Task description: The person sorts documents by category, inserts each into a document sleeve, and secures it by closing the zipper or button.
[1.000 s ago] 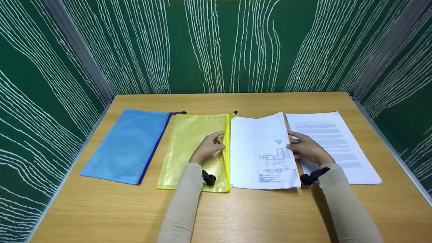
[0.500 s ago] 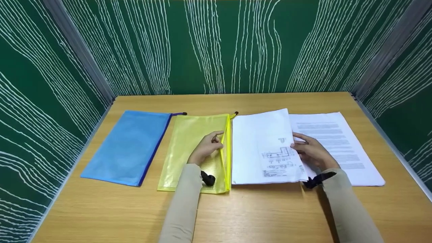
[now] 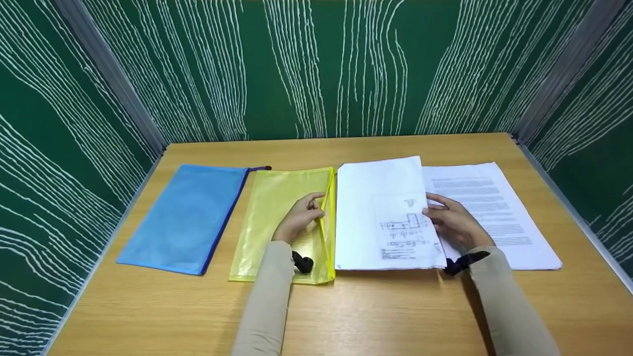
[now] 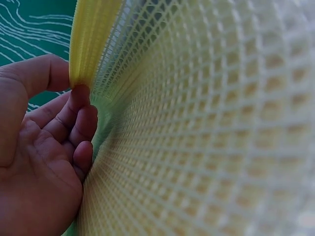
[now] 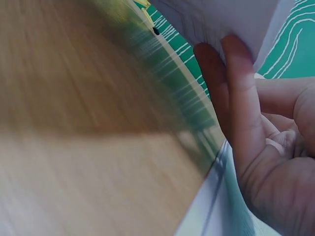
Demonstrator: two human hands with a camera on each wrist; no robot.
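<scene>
My left hand (image 3: 300, 216) pinches the zip edge of a yellow mesh zip pouch (image 3: 277, 198), holding its right side parted. In the left wrist view that yellow zip edge (image 4: 93, 39) sits between thumb and fingers, the mesh wall bulging beside it. My right hand (image 3: 456, 220) grips the right edge of a stack of white papers (image 3: 376, 198) printed with a drawing. The stack is raised off the table, its left edge right beside the pouch opening. Seen from the right wrist, fingers (image 5: 241, 88) lie under the papers (image 5: 221, 19).
A blue zip pouch (image 3: 183, 217) lies at the left of the wooden table (image 3: 371, 316). Another stack of text-printed papers (image 3: 514, 247) lies at the right, partly under the right hand. Green walls (image 3: 336, 64) with white lines enclose the back and sides.
My right hand has lifted the drawing papers off the table, then shifted them slightly left, covering the yellow pouch's zip pull. The left hand keeps its pinch, and the pouch edge stands wider apart.
</scene>
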